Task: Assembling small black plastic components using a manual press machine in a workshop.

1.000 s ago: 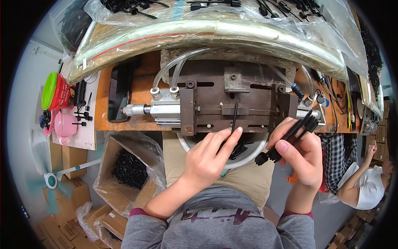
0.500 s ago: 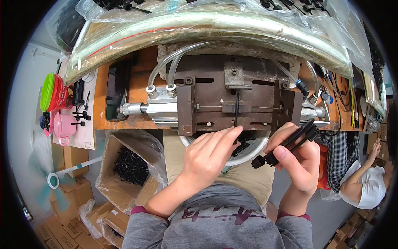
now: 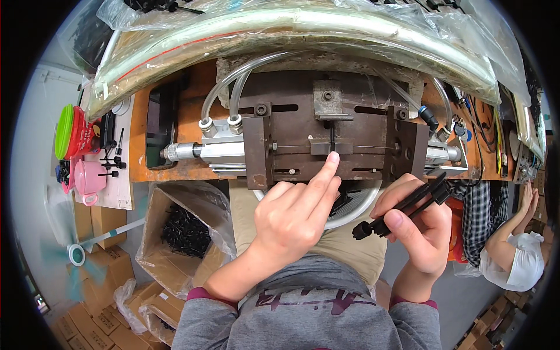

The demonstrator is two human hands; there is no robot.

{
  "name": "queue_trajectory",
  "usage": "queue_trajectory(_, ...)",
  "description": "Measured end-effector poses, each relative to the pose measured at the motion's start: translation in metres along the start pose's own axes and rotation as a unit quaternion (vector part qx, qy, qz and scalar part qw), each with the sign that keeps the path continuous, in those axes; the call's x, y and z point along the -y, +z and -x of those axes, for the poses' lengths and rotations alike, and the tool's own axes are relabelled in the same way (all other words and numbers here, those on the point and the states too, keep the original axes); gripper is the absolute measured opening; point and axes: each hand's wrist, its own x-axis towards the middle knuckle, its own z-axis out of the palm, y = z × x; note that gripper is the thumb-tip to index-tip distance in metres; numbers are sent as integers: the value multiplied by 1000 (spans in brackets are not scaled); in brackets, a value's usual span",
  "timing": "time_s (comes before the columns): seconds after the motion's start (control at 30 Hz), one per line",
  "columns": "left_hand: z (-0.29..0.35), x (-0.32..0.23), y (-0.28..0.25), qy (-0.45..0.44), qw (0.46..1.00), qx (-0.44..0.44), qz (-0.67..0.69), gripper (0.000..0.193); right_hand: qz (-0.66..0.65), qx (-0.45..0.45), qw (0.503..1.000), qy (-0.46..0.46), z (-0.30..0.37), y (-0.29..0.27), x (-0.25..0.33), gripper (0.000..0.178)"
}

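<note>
Our right hand (image 3: pixel 421 228) grips black parts (image 3: pixel 430 192); our left hand (image 3: pixel 293 217) touches a black rod (image 3: pixel 332 137) at the fixture (image 3: pixel 294 129) (thumb hidden, grip unclear to us). 1 carton (image 3: pixel 166 268) and the white-rimmed basket (image 3: pixel 352 219) hold black pieces (image 3: pixel 185 232).

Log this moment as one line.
left hand: extended to near end of slim black rod | rod: in brown metal fixture | right hand: gripping several black rods with knobbed ends
</note>
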Motion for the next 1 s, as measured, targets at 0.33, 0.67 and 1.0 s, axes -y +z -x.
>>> queue_trajectory(0.33, -2, -1, -3, -9, 1000, 13, 9, 29, -14, -11, 1000, 13, 0, 0, -1, 11)
queue_trajectory(0.67, -5, -1, -5, -13, 999, 20, 22, 29, -50, -31, 997, 55, 1, 0, -8, 15)
queue_trajectory(1.0, -1, -4, -31, 67, 964, 7, 256, 34, -191, -26, 975, 112, 0, 9, -16, 11)
